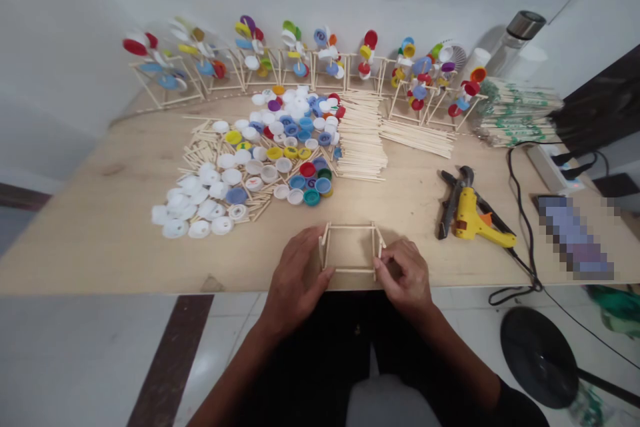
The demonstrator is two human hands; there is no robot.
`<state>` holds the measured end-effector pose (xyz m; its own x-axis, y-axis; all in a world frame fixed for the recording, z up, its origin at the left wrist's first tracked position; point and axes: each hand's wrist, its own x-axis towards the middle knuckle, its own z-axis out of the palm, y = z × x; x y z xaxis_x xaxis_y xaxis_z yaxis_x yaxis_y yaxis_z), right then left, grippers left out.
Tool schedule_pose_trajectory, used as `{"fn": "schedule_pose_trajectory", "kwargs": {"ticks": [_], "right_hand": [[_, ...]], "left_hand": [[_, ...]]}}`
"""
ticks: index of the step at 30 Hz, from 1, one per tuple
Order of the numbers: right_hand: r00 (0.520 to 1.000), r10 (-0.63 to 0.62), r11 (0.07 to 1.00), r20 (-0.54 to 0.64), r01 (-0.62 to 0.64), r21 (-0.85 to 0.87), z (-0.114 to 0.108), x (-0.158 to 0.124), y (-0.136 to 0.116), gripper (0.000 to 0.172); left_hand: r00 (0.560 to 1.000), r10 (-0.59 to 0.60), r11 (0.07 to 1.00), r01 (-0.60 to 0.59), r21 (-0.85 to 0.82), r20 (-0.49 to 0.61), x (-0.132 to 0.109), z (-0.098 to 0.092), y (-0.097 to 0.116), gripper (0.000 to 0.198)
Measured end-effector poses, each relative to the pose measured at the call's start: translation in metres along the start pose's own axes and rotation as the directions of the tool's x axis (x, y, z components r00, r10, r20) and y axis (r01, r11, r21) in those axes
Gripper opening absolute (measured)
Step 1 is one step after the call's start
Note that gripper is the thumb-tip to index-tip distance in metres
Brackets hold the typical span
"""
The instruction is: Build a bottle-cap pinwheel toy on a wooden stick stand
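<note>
A small frame of wooden sticks [351, 227] stands at the near edge of the wooden table [100, 227]. My left hand [296, 277] grips its left side, fingers closed on the upright sticks. My right hand [404, 275] pinches its right side. Behind the frame lies a heap of plastic bottle caps [260, 160], white ones to the left and coloured ones in the middle, mixed with short sticks. A stack of long wooden sticks [361, 137] lies beside the caps.
Several finished stick-and-cap models [300, 57] line the back wall. A yellow glue gun [475, 220] and black pliers [447, 203] lie to the right, with a black cable [520, 213], packs of sticks [520, 117], a metal flask [517, 37] and a power strip [555, 170].
</note>
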<state>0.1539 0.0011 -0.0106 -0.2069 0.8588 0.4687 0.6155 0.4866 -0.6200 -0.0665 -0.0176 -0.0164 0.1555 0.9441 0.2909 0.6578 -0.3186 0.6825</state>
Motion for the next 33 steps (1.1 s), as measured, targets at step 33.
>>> {"fn": "schedule_pose_trajectory", "kwargs": {"ticks": [33], "right_hand": [[1.0,-0.019,1.0,0.009,0.019,-0.011,-0.001,0.001,-0.002,0.015]], "left_hand": [[0.954,-0.061,0.998,0.06,-0.012,-0.292,-0.011,0.016,0.003,0.006]]}}
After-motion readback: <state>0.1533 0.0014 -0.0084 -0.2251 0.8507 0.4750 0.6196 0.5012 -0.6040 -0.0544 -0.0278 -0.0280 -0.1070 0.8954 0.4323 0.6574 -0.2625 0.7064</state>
